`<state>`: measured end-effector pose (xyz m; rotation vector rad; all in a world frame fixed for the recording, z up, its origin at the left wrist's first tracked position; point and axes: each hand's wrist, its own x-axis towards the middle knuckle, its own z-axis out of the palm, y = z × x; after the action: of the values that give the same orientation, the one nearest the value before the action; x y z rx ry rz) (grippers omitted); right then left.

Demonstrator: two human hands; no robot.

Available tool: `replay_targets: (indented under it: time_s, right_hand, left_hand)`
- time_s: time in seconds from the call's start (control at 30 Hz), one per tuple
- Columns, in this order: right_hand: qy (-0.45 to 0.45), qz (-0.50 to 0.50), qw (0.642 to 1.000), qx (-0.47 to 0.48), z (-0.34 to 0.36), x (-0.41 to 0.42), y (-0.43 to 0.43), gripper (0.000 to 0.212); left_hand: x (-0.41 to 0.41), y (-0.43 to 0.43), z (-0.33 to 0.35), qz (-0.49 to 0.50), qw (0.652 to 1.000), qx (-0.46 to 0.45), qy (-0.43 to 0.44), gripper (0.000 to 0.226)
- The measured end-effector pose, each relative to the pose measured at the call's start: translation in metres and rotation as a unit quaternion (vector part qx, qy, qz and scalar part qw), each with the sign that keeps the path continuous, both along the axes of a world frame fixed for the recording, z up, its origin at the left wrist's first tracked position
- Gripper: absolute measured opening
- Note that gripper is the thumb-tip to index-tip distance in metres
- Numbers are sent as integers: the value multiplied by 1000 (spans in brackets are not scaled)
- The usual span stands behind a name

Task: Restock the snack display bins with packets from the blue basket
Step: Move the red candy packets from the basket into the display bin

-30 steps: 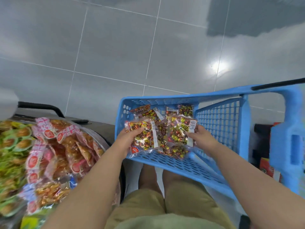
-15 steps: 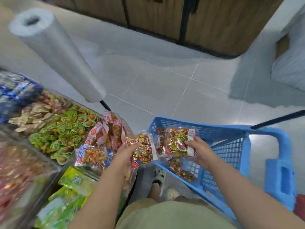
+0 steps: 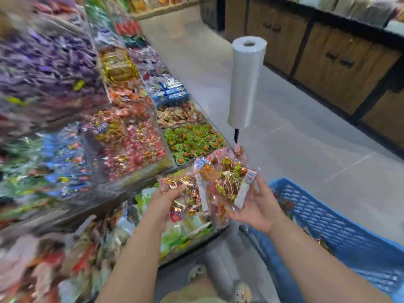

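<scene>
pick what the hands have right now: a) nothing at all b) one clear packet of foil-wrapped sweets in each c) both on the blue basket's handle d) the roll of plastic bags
b: the left hand grips the first packet and the right hand holds the second packet, both outside the blue basket.

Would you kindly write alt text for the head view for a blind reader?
The left hand and right hand each hold a clear plastic packet of shiny wrapped snacks beside clear display bins of sweets. A blue plastic basket sits to the right.
</scene>
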<state>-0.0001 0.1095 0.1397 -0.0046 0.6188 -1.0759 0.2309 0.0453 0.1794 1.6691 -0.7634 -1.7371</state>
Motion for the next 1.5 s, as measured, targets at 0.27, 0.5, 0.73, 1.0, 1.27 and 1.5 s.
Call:
replay_targets:
  time_s: [0.27, 0.5, 0.73, 1.0, 1.27, 1.5]
  right_hand:
    - [175, 69, 982, 20, 17, 138, -55, 36]
    - [183, 105, 976, -55, 15, 240, -104, 71]
    - [330, 59, 937, -101, 27, 259, -159, 125]
    - [463, -17, 878, -117, 36, 239, -244, 81]
    - [649, 169, 692, -266, 20, 280, -339, 63]
    - [731, 156, 620, -238, -31, 305, -380, 103]
  left_hand:
    - [110, -5, 16, 85, 995, -50, 6, 73]
    - [197, -45, 20, 73, 993, -95, -8, 66]
    - [247, -91, 35, 99, 988, -119, -27, 92]
    - [269, -122, 39, 190, 971, -147, -14, 101]
    - [267, -153, 44, 248, 959, -137, 11, 92]
    - [265, -176, 45, 219, 970, -103, -12, 75]
